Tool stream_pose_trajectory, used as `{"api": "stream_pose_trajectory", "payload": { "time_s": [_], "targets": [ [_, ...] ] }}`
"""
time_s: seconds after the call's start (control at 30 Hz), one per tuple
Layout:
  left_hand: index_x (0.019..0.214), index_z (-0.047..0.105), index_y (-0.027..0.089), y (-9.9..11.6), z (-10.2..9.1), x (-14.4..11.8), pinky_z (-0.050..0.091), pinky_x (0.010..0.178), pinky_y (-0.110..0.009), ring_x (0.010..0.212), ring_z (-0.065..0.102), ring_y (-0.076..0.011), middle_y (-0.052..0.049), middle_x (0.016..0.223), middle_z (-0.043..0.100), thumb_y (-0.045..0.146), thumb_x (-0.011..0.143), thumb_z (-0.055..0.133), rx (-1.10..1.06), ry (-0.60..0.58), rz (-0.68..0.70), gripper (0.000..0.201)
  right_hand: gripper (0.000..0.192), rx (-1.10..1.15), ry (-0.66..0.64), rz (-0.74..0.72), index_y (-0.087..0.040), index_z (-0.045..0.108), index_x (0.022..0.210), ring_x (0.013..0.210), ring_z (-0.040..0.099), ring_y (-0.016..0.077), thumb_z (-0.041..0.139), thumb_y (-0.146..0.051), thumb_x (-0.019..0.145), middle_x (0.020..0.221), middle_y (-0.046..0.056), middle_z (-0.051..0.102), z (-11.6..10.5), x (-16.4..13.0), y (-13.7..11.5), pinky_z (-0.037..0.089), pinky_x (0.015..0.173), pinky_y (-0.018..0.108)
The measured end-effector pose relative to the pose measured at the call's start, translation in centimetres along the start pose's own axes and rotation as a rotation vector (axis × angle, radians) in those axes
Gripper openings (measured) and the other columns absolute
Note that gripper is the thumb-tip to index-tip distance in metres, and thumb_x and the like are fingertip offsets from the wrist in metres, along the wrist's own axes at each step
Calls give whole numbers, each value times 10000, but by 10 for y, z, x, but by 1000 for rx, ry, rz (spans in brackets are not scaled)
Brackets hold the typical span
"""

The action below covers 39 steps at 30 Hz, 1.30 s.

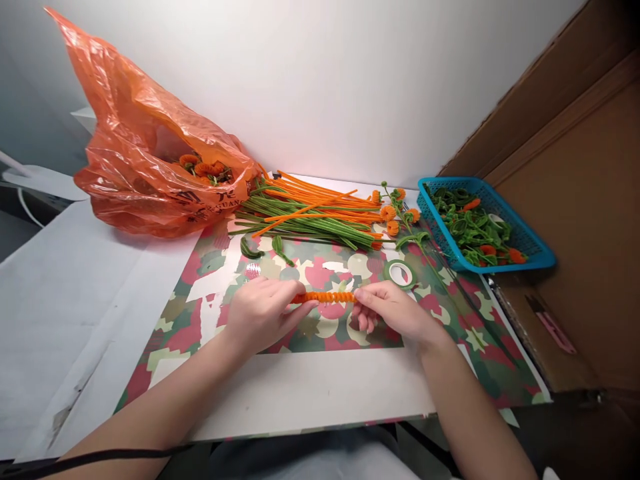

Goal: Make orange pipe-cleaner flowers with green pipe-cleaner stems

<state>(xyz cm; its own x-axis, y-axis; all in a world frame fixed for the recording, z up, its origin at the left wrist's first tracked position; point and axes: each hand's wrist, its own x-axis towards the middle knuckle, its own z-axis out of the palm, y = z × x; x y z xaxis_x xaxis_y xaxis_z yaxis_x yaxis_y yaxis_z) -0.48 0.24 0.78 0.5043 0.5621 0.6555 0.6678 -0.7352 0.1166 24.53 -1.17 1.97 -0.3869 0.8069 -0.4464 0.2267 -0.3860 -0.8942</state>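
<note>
A white wall backs my desk [310, 393], which is covered by a camouflage-patterned sheet [465, 313]. At the frame's centre, my left hand [260, 313] and right hand [395, 310] each pinch one end of a coiled orange pipe cleaner [325, 297], held level just above the sheet. Behind it lie a green tape roll [400, 273] and loose orange and green stems [315, 210]. An orange plastic bag [145, 147] sits upper left, a blue basket [530, 243] at right.

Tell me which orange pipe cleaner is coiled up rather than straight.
The orange coiled pipe cleaner stretched between the left hand and right hand. The other orange pipe cleaners lie straight in the pile by the orange bag.
</note>
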Motion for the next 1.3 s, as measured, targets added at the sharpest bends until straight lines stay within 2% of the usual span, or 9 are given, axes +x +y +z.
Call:
{"api": "stream_pose_trajectory", "payload": {
  "time_s": [0.17,0.27,0.47,0.53,0.63,0.77,0.93,1.13,1.3],
  "targets": [
    [725,544,196,0,1,-2,336,499,-261,485,555,-126,37,549,615,376,950,480,32,-128,-20,296,450,14,-93,-18,-138,632,731,540,568,88,622,-579,821,623,20,648,1,-3,-3,485,549,213],
    [739,543,198,-1,2,-4,319,487,-263,489,561,-134,34,561,627,372,960,447,36,-213,-27,297,414,-20,-49,-43,-141,635,739,572,579,91,628,-545,828,664,33,667,4,-2,-4,489,579,214],
    [711,519,199,0,5,-6,270,466,-265,464,556,-140,23,544,616,359,986,383,23,-290,-15,346,257,-57,30,-85,-151,676,806,615,592,116,621,-398,852,722,39,670,13,-1,-1,485,593,235],
    [695,503,199,1,5,-5,268,468,-263,451,547,-142,19,529,601,356,990,369,13,-328,-20,359,238,-141,66,-146,-157,692,811,592,574,125,597,-369,868,713,38,659,15,-1,0,459,554,243],
    [680,475,199,0,6,-5,288,482,-262,421,525,-143,21,501,573,335,995,352,-2,-387,-10,364,225,-391,125,-271,-181,724,844,588,566,139,553,-316,900,697,37,666,18,-2,-2,413,539,254],
    [687,470,194,-1,10,-6,294,482,-266,393,517,-153,9,476,557,326,1006,324,41,-464,39,375,254,-697,181,-435,-192,734,824,619,572,145,521,-278,931,705,43,694,22,-1,-3,390,589,264],
    [669,470,194,4,15,-8,290,471,-275,357,469,-161,3,440,518,335,1008,287,38,-544,65,410,226,-939,187,-636,-173,707,900,668,599,158,485,-185,939,759,57,720,30,8,12,380,644,277],
    [650,446,207,11,15,-11,138,409,-299,318,374,-157,28,402,395,343,1007,228,-27,-588,25,440,311,-1059,217,-771,-176,661,812,636,570,150,406,-220,984,693,55,671,42,15,22,347,619,282],
    [676,473,209,13,12,-12,132,420,-292,360,429,-155,29,451,461,388,1001,285,-125,-641,-58,416,348,-1043,215,-788,-172,616,742,621,549,151,375,-218,989,652,48,632,49,16,23,358,603,279]
  ]
}}
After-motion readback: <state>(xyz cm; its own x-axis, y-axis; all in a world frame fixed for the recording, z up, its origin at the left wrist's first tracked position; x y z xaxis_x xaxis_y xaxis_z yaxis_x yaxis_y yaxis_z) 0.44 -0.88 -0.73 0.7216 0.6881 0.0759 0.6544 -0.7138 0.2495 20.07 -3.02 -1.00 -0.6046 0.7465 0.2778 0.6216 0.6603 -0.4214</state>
